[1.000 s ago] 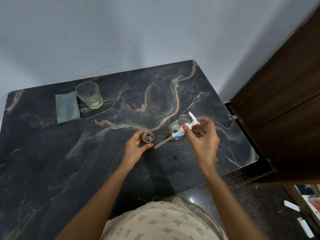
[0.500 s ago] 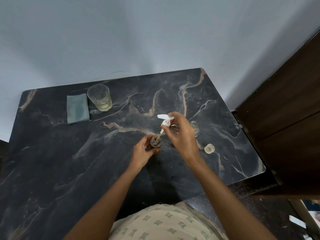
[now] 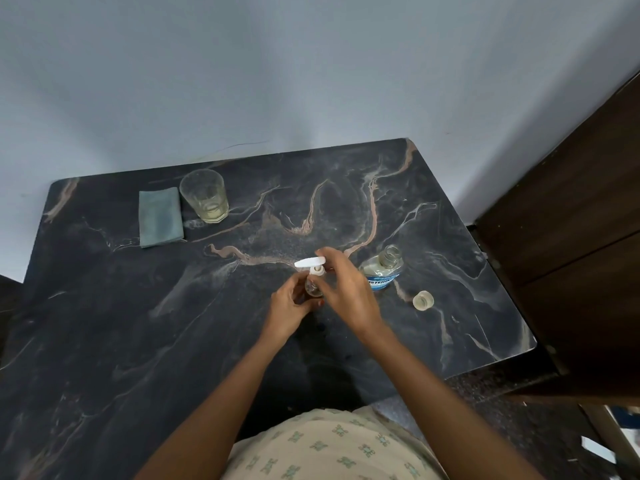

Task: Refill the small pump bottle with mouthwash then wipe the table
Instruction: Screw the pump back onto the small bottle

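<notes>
- The small pump bottle (image 3: 313, 288) is held upright on the table (image 3: 104, 323), near its middle, by the left hand (image 3: 289, 311), whose fingers are closed around the glass body.
- The white pump head (image 3: 310, 263) is pinched at its collar by the fingers of the right hand (image 3: 349, 292), and it is seated on the neck of the bottle.
- The step in hand is judged to be the closing of the refilled bottle: the pump is being put back, probably screwed on.
- The mouthwash bottle (image 3: 382, 270) is seen just to the right of the hands, open, and its cap (image 3: 423, 300) lies apart from it on the table.
- For the next move, a firm turn of the collar is needed while the body is kept steady.
- After that, the folded cloth (image 3: 160, 216), beside the glass (image 3: 205, 195) at the far left, is to be taken for the wiping.
- Whether liquid is spilled on the dark surface cannot be told.
</notes>
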